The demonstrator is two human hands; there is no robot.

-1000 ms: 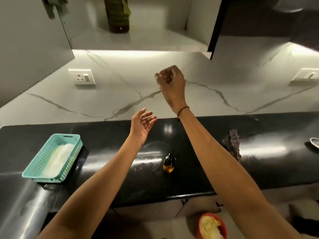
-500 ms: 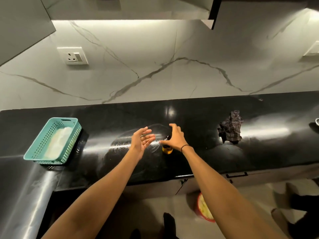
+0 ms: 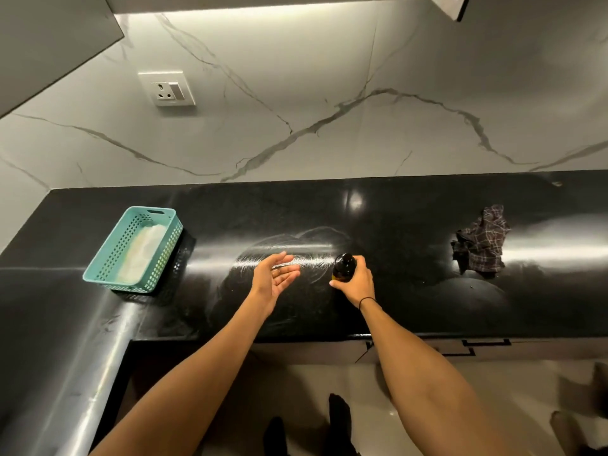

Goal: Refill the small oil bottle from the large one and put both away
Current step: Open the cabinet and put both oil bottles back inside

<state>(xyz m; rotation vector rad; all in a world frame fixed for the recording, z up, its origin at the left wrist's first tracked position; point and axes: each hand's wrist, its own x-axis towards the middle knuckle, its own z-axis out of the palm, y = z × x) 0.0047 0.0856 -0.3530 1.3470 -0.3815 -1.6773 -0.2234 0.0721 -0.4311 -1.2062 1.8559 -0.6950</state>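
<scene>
The small oil bottle (image 3: 343,265), dark with a black cap and amber oil low in it, stands on the black countertop (image 3: 394,232) near its front edge. My right hand (image 3: 355,283) grips the bottle from the near side, fingers and thumb wrapped round its body. A little to the left, my left hand (image 3: 274,278) hovers above the counter, palm up and fingers relaxed, holding nothing. The large oil bottle is not in view.
A teal perforated basket (image 3: 108,258) with a white cloth inside sits at the counter's left. A crumpled dark checked cloth (image 3: 482,245) lies at the right. A wall socket (image 3: 167,88) is on the marble backsplash. Cabinet drawers run below the counter edge.
My right hand came down from the raised cupboard height to the counter and closed round the small bottle. The view tilted down, so the cupboard shelf left the frame. My left hand stayed open.
</scene>
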